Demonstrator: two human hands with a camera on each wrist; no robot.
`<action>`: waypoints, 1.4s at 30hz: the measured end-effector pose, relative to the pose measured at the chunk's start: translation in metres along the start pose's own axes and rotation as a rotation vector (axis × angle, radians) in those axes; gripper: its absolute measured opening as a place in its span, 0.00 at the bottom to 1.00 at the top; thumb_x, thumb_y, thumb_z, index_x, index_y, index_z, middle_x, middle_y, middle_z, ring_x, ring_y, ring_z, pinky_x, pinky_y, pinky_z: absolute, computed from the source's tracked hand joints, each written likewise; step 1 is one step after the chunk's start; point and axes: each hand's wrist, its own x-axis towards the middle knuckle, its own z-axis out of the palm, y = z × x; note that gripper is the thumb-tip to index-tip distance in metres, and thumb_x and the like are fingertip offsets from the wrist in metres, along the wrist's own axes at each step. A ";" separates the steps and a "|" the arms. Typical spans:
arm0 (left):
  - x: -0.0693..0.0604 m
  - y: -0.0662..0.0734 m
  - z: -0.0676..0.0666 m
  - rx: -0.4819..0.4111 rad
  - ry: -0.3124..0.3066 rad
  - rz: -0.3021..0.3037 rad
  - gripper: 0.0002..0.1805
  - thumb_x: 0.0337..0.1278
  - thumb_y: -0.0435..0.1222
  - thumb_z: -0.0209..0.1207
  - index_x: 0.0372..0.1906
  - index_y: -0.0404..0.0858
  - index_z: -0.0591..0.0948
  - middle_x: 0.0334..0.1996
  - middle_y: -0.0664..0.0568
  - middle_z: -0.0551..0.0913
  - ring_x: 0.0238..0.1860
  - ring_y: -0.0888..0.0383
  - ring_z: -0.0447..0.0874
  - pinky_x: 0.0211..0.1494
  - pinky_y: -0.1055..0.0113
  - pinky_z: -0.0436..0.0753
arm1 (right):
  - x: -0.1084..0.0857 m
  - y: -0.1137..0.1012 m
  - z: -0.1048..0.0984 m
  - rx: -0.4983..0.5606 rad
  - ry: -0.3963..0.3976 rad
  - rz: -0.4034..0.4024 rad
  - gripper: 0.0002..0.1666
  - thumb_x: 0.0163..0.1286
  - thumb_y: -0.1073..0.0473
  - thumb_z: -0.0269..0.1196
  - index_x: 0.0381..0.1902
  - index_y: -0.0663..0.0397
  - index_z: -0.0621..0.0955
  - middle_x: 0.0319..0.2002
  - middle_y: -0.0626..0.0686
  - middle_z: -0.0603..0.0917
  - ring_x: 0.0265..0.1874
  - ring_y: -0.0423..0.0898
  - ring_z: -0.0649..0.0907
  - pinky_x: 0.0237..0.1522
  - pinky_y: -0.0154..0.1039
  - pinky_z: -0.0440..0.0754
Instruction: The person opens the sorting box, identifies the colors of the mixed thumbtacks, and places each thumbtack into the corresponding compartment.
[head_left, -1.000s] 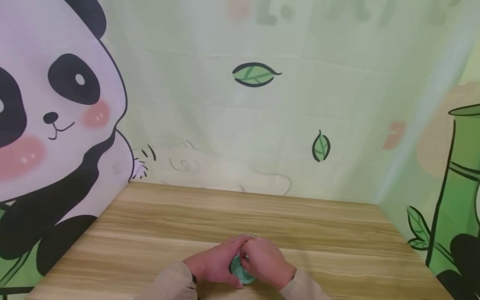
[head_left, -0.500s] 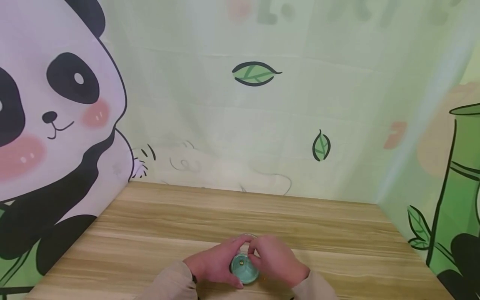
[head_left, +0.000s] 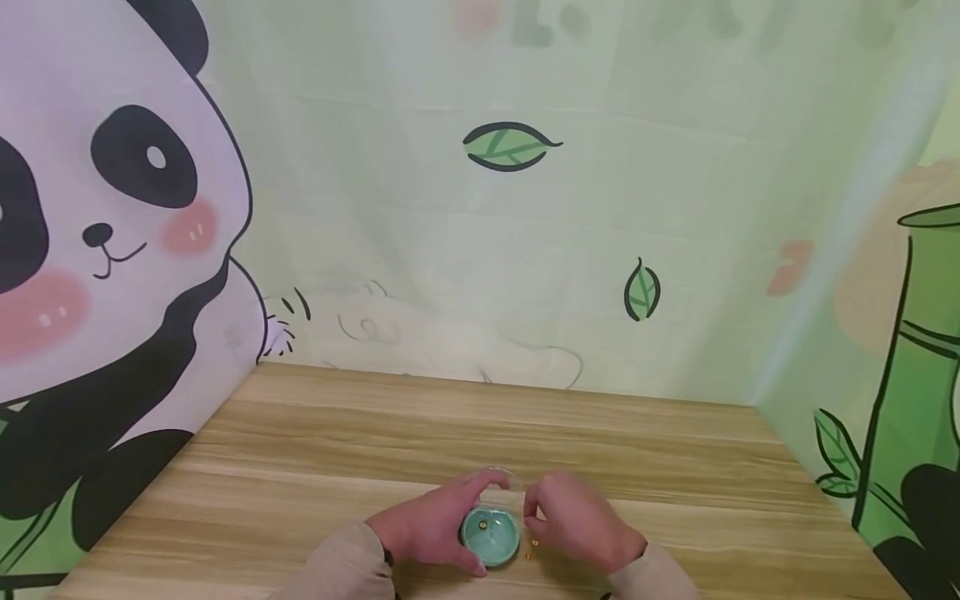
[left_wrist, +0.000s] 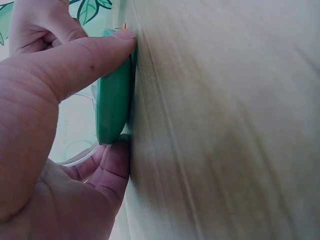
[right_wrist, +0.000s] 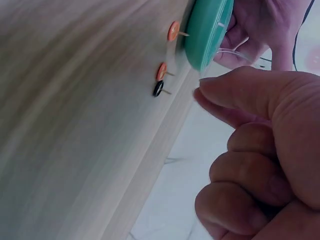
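Note:
My left hand (head_left: 435,521) holds a small round green box (head_left: 491,542) against the wooden table, thumb at its near side and fingers at its far side. Its clear lid (head_left: 501,473) stands swung back behind it. Inside the box lies a gold-coloured thumbtack (head_left: 483,525). Just right of the box is my right hand (head_left: 577,521), thumb and forefinger tips together, the other fingers curled. Whether anything sits between those tips is hidden. Below them in the right wrist view, an upper orange thumbtack (right_wrist: 173,31), a lower orange thumbtack (right_wrist: 161,71) and a black thumbtack (right_wrist: 158,89) rest points up.
The wooden table (head_left: 360,433) stretches back to a pale green cloth backdrop (head_left: 420,225) printed with leaves. A printed panda (head_left: 135,275) borders the left side, and printed bamboo (head_left: 915,375) the right.
My right hand has drawn out of the green box and moved right over the table, uncovering the box's inside and tacks beside it. My left hand keeps its hold.

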 end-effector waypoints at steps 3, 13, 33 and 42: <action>0.000 -0.001 0.000 0.000 0.005 0.007 0.55 0.40 0.44 0.81 0.73 0.60 0.59 0.71 0.55 0.68 0.61 0.57 0.75 0.64 0.60 0.76 | -0.003 0.002 -0.001 0.004 -0.015 0.024 0.07 0.55 0.66 0.69 0.22 0.49 0.87 0.22 0.39 0.83 0.23 0.32 0.73 0.27 0.30 0.74; 0.000 -0.001 0.001 0.011 0.013 0.030 0.54 0.40 0.44 0.81 0.73 0.58 0.60 0.70 0.55 0.69 0.59 0.58 0.75 0.64 0.62 0.75 | -0.005 0.008 0.001 0.021 -0.052 0.076 0.10 0.54 0.64 0.71 0.18 0.45 0.84 0.20 0.37 0.79 0.22 0.33 0.72 0.27 0.31 0.73; 0.001 0.001 -0.001 0.006 0.007 0.047 0.54 0.40 0.44 0.81 0.72 0.56 0.60 0.71 0.56 0.69 0.64 0.55 0.74 0.66 0.61 0.75 | -0.008 0.007 -0.001 0.006 -0.065 0.086 0.08 0.57 0.64 0.69 0.21 0.47 0.85 0.21 0.39 0.82 0.22 0.33 0.72 0.26 0.31 0.73; 0.000 0.000 -0.001 0.005 -0.005 0.026 0.53 0.42 0.45 0.80 0.73 0.57 0.59 0.71 0.56 0.68 0.64 0.57 0.74 0.67 0.61 0.75 | -0.008 0.007 0.001 -0.040 -0.070 0.067 0.10 0.58 0.63 0.69 0.19 0.46 0.83 0.19 0.38 0.78 0.20 0.33 0.71 0.26 0.31 0.72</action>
